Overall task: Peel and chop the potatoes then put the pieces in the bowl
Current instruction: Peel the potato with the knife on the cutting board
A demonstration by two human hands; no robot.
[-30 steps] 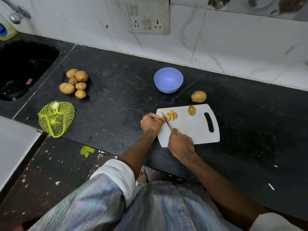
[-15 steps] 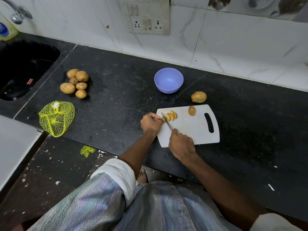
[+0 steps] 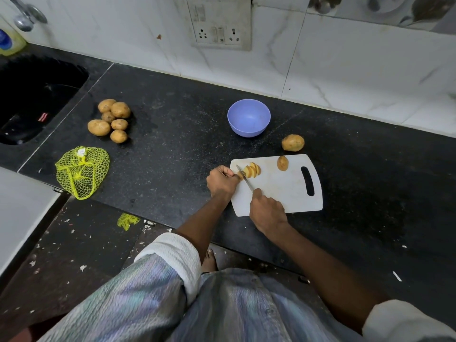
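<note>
A white cutting board (image 3: 283, 191) lies on the black counter. At its far left corner my left hand (image 3: 221, 180) holds the last bit of a potato, mostly hidden under the fingers. Beside it lie several cut slices (image 3: 252, 170), skin still on them. My right hand (image 3: 267, 210) grips a knife (image 3: 244, 178) whose blade points away from me, between my left fingers and the slices. A potato half (image 3: 282, 163) rests further right on the board. A whole potato (image 3: 293, 142) lies just behind the board. The purple bowl (image 3: 248, 117) stands empty behind.
Several whole potatoes (image 3: 112, 120) are heaped at the left of the counter, near a black sink (image 3: 29, 99). A yellow net bag (image 3: 81, 171) lies at the counter's front edge, with a scrap of net (image 3: 127, 220) on the floor. The tiled wall carries a socket plate (image 3: 218, 28).
Almost nothing differs. The knife and both hands stay at the same spot on the board; the view has shifted a touch.
</note>
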